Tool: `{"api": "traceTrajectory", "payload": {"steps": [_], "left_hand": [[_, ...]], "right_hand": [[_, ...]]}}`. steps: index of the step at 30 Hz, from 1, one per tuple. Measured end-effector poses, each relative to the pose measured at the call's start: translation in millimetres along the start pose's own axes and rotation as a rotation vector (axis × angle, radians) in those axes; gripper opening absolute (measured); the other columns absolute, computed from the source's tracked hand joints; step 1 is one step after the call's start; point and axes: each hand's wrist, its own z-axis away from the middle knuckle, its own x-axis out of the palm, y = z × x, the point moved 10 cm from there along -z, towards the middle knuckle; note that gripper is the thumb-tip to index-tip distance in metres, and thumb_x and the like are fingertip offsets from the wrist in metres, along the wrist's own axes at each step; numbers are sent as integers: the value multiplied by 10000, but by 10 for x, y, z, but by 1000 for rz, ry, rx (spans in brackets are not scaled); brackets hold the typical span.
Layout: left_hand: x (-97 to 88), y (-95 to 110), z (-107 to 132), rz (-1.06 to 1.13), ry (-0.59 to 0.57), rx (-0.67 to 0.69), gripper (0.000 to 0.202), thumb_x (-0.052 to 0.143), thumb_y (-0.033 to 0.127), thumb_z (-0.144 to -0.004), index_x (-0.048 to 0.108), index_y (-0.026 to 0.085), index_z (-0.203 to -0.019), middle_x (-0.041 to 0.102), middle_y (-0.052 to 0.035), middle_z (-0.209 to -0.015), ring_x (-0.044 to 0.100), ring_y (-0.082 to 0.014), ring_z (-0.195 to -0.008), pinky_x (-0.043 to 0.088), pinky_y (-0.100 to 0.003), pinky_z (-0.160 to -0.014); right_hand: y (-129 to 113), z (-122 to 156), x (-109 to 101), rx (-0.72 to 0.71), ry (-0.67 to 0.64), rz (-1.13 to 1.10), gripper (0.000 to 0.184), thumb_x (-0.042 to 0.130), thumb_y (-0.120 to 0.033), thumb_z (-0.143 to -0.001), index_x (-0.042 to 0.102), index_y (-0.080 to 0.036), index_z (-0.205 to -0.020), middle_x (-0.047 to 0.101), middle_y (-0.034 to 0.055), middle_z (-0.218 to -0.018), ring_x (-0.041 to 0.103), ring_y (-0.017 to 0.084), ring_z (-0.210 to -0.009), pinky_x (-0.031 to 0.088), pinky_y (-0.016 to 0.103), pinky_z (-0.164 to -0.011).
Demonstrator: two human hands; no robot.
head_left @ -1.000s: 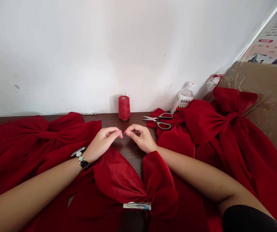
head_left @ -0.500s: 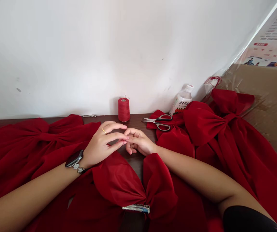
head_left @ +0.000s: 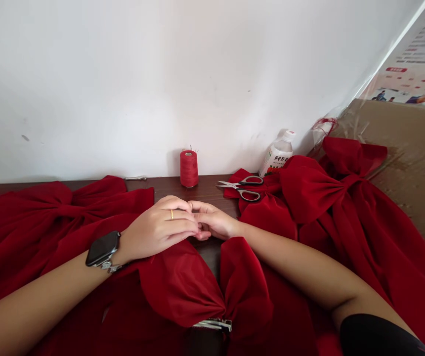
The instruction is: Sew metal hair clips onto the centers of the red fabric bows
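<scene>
The person's two forearms reach in from the near edge of the bench (head_left: 208, 190) and meet at the middle. The left hand (head_left: 156, 231) lies palm down and angled toward the right, a gold ring (head_left: 171, 214) on one finger and a black smartwatch (head_left: 103, 248) on the wrist. Its fingers (head_left: 183, 225) are pressed together, gently curved, and laid over the tips of the right hand (head_left: 213, 221). That hand is turned slightly on its side, with its fingers (head_left: 202, 207) loosely curled. Neither hand holds anything that can be seen.

A large red bow (head_left: 201, 289) sits directly below the hands, with its upper edge touching the left wrist and a metal hair clip (head_left: 214, 325) at its gathered center. Another red bow (head_left: 53, 217) spreads under the left forearm toward the bench's left end, and a third (head_left: 327, 198) lies to the right. Along the back edge stand a red thread spool (head_left: 189, 168), black-handled scissors (head_left: 240, 188), and a plastic bottle (head_left: 277, 153).
</scene>
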Motion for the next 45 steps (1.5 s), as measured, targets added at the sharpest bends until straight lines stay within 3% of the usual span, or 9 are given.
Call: {"api": "traceTrajectory", "payload": {"steps": [3, 7, 10, 19, 23, 26, 34, 42, 45], "left_hand": [[11, -116, 31, 8, -16, -105, 161, 588, 164, -900, 737, 225, -894, 765, -18, -839, 623, -189, -891, 489, -284, -811], [-29, -495, 154, 90, 84, -538, 144, 609, 253, -879, 746, 216, -859, 727, -27, -786, 619, -187, -792, 474, -278, -718], [90, -713, 324, 352, 133, -851, 168, 655, 355, -834, 742, 212, -845, 729, -28, -825, 625, -178, -740, 473, -276, -696], [479, -817, 709, 1077, 333, -1365, 272, 824, 330, -661, 720, 218, -885, 693, -22, -893, 586, -134, -819, 437, -201, -647], [538, -792, 743, 1145, 351, -1417, 243, 825, 305, -651, 707, 212, -841, 655, -6, -826, 536, -113, -746, 419, -181, -594], [493, -806, 679, 1106, 340, -1313, 215, 814, 314, -673, 695, 207, -817, 605, 19, -724, 457, -87, -618, 343, -169, -504], [222, -771, 405, 485, -12, -931, 145, 712, 343, -775, 745, 206, -805, 669, -19, -714, 518, -139, -628, 399, -244, -572], [500, -867, 673, 944, 120, -1276, 266, 770, 384, -724, 697, 178, -876, 539, 35, -599, 375, -59, -463, 267, -182, -417], [566, -869, 747, 1052, 187, -1371, 293, 814, 349, -674, 692, 155, -857, 571, 16, -623, 431, -67, -510, 260, -163, -410]], "right_hand": [[-44, 11, 1, -15, 1, 21, 216, 617, -331, -845, 447, -198, -832, 367, -131, -445, 194, 28, -378, 184, 167, -421], [-193, 14, -175, -168, 198, 145, 254, 618, -378, -831, 450, -193, -786, 340, -125, -464, 208, 40, -412, 181, 184, -443], [-345, 72, -238, -319, 341, 346, 243, 600, -375, -836, 458, -187, -777, 402, -94, -522, 297, 58, -460, 228, 199, -468], [-539, 261, -142, -452, 483, 761, 154, 502, -286, -902, 456, -190, -790, 385, -75, -574, 328, 72, -515, 277, 210, -530], [-515, 266, -135, -426, 490, 793, 147, 507, -276, -879, 447, -194, -772, 386, -76, -563, 314, 72, -503, 266, 211, -517], [-480, 241, -127, -413, 446, 747, 130, 524, -248, -851, 454, -192, -757, 390, -76, -562, 312, 70, -502, 263, 209, -516], [-355, 163, -234, -357, 392, 551, 151, 545, -267, -843, 483, -181, -735, 403, -72, -551, 292, 65, -482, 232, 204, -485], [-528, 273, -207, -452, 512, 905, 155, 564, -300, -864, 562, -179, -768, 379, -67, -544, 324, 73, -500, 321, 203, -532], [-592, 303, -141, -525, 523, 1106, 156, 535, -281, -888, 635, -186, -816, 410, -47, -548, 378, 92, -517, 364, 215, -563]]}}
